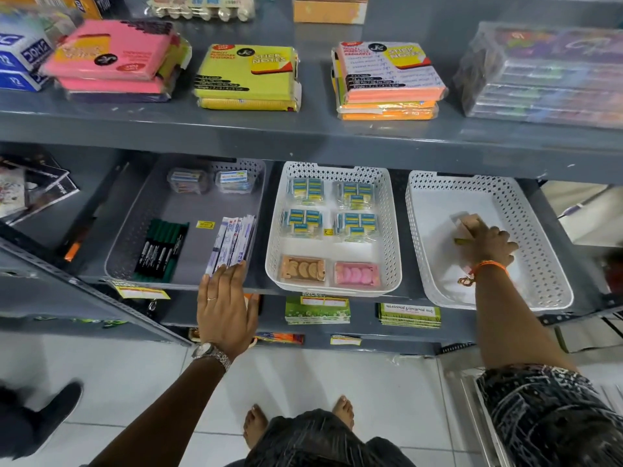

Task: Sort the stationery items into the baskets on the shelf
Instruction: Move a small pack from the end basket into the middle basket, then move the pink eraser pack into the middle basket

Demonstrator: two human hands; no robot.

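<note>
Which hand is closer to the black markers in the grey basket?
Left. The left hand rests at the grey basket's front edge, just right of the black markers. The right hand is inside the far white basket.

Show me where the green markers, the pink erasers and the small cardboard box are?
green markers (161, 250): head view, middle of the bundle in the grey basket.
pink erasers (357, 275): head view, centre of the pack.
small cardboard box (467, 224): head view, its brown top face.

Lighting is bright and even. The upper shelf (303, 129) shades my baskets beneath. Motion blur smears the upper corners; wide-angle distortion bends shelf edges outward.
</note>
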